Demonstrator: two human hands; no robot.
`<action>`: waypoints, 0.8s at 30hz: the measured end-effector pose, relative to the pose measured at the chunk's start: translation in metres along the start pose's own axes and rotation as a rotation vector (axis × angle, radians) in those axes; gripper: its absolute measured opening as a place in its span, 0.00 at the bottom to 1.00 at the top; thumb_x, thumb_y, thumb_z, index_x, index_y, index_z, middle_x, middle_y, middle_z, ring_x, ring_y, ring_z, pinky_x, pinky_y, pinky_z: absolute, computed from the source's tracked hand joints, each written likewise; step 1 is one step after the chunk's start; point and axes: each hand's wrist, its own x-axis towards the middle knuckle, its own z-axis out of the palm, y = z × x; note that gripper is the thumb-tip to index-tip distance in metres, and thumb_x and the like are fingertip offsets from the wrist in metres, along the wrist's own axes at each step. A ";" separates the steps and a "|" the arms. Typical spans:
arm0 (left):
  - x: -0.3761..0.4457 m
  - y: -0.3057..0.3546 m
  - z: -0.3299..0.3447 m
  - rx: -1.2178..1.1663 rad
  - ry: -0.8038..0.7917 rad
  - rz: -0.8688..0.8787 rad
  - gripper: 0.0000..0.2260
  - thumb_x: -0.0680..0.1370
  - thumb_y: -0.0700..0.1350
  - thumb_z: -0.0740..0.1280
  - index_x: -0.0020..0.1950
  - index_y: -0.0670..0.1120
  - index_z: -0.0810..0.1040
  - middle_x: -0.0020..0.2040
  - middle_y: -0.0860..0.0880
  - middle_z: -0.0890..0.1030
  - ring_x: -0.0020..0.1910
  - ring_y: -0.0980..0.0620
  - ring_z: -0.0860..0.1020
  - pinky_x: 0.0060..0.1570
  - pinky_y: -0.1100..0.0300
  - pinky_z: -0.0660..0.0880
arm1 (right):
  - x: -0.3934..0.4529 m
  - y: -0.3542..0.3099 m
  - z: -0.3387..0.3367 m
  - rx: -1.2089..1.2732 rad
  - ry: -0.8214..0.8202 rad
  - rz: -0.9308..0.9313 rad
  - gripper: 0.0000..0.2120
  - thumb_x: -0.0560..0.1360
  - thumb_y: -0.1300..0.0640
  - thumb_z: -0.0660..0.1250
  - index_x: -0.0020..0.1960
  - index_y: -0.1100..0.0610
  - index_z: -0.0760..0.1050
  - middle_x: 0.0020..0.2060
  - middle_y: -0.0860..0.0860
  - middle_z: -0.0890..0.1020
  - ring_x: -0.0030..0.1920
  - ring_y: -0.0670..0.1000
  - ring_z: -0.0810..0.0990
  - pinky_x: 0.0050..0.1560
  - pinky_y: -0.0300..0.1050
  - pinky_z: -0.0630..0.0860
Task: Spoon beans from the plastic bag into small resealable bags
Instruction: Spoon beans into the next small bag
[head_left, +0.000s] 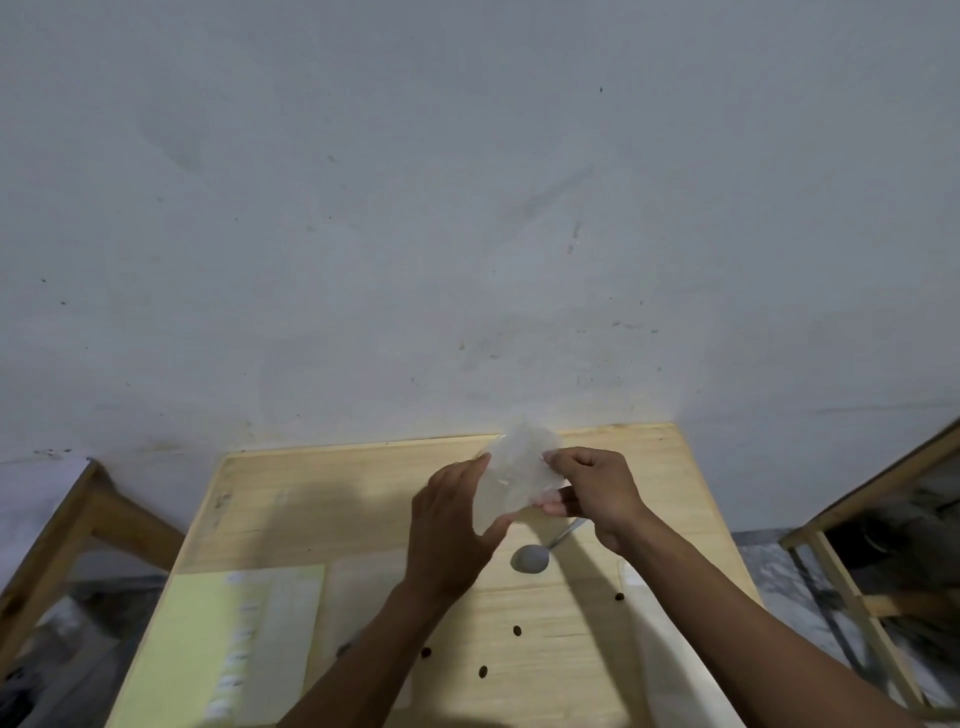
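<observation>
A small clear resealable bag (519, 475) is held up above the far half of the wooden table (322, 519). My left hand (452, 525) grips its left edge, and my right hand (592, 493) pinches its right edge. No beans show inside it. A metal spoon (531, 558) lies on the table just below the bag, bowl toward me, handle partly hidden under my right wrist. Several dark beans (517, 631) are scattered on the wood near the front. A large clear plastic bag (670, 649) lies under my right forearm, mostly hidden.
A stack of small clear bags (358, 597) lies at the front left beside a pale yellow sheet (197, 649). Wooden frames stand to the left (78, 525) and right (852, 597) of the table. A plain wall rises behind.
</observation>
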 end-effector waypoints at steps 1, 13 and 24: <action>-0.001 -0.003 -0.001 -0.009 -0.001 -0.011 0.32 0.70 0.59 0.70 0.72 0.50 0.69 0.64 0.54 0.77 0.63 0.52 0.74 0.61 0.57 0.71 | 0.001 0.000 -0.003 -0.005 -0.036 0.009 0.09 0.78 0.60 0.67 0.49 0.66 0.82 0.41 0.57 0.84 0.34 0.59 0.84 0.33 0.44 0.81; -0.009 -0.045 -0.019 -0.104 0.016 -0.311 0.32 0.70 0.58 0.74 0.70 0.50 0.69 0.64 0.50 0.74 0.61 0.49 0.73 0.61 0.49 0.71 | 0.044 0.087 -0.043 -1.187 -0.127 -0.222 0.14 0.75 0.58 0.64 0.57 0.49 0.83 0.46 0.50 0.73 0.54 0.55 0.76 0.49 0.41 0.68; -0.015 -0.054 -0.013 -0.102 -0.052 -0.341 0.32 0.70 0.58 0.74 0.69 0.49 0.69 0.63 0.50 0.75 0.58 0.50 0.74 0.59 0.50 0.72 | 0.048 0.102 -0.040 -1.565 -0.099 -0.448 0.03 0.72 0.53 0.66 0.43 0.51 0.78 0.44 0.50 0.75 0.48 0.56 0.73 0.42 0.46 0.63</action>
